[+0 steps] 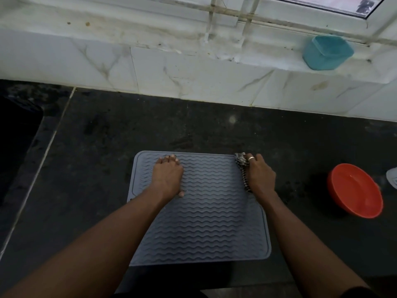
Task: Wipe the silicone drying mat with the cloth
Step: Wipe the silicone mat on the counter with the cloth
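Observation:
A grey silicone drying mat (pixel 206 222) with wavy ridges lies flat on the dark countertop, in the middle of the view. My left hand (pixel 167 176) rests palm down on the mat's far left part, fingers together and flat. My right hand (pixel 261 176) is at the mat's far right edge, closed over a black-and-white patterned cloth (pixel 242 168). The cloth is bunched under the palm and shows along the hand's left side. A ring sits on one finger of that hand.
A red bowl (pixel 356 190) stands on the counter to the right of the mat. A teal container (pixel 327 52) sits on the white marble ledge at the back right, under a window. A dark sink opening (pixel 17 136) lies at the far left.

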